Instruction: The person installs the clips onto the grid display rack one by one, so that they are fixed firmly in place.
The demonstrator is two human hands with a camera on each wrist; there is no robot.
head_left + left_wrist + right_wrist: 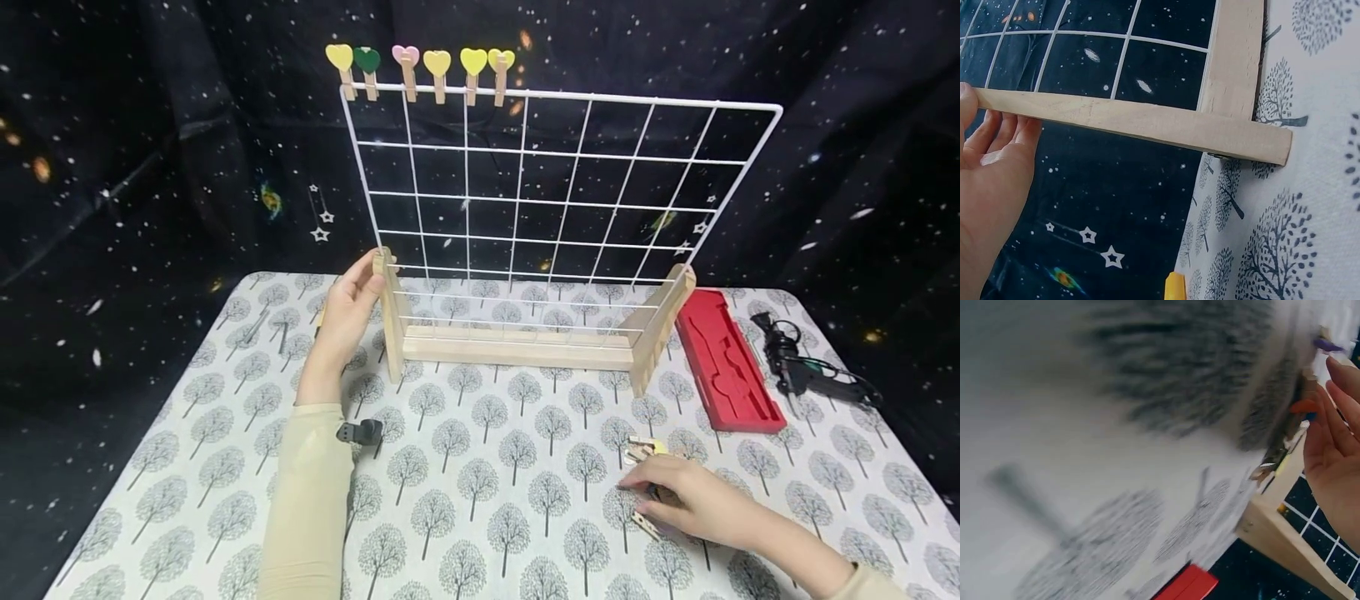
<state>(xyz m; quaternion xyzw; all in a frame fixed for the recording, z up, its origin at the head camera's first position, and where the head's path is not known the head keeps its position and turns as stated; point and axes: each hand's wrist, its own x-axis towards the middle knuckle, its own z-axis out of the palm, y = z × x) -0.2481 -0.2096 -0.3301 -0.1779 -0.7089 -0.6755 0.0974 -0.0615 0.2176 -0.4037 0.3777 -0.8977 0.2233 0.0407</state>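
Note:
A white wire grid (555,177) stands upright in a wooden frame. My left hand (349,302) holds the top of the frame's left wooden side piece (392,325); in the left wrist view the thumb is over one side of that wooden bar (1116,119) and the fingers behind it. My right hand (693,496) is low over the table among small wooden clothespins (643,525), thumb and fingers apart. In the right wrist view an orange clothespin top (1303,406) lies right at its fingers. Several heart-topped clothespins (437,65) are clipped along the grid's top left edge.
A red molded tray (727,367) lies right of the frame, with a black glue gun-like tool (806,367) and its cord beyond it. A yellow-tipped item (1174,287) lies left of the frame. Tree-patterned cloth (487,500) covers the table; a dark starry curtain (150,167) hangs behind.

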